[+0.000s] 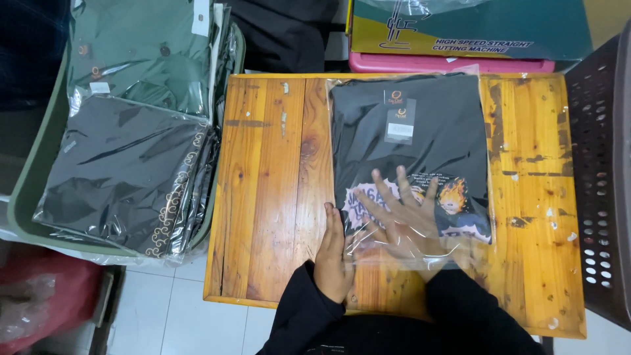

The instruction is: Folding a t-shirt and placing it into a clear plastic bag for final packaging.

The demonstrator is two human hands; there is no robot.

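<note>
Bagged garments, a box and a crate around the wooden surface

To one side, a green bin (26, 177) holds a stack of bagged dark garments (125, 177), a green one (141, 52) behind. Beyond the worn wooden surface (269, 190) sits a printed cardboard box (470, 29) on a pink tray (447, 64); a brown perforated crate (601, 177) stands opposite.

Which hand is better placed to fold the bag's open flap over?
Probably the left hand: it rests outside, along the clear plastic bag's left edge near the open end. The right hand lies spread inside the bag, under the film, on the folded black shirt.

The right hand (407, 220) lies veiled, perhaps wholly, inside the clear bag (411, 164).
</note>
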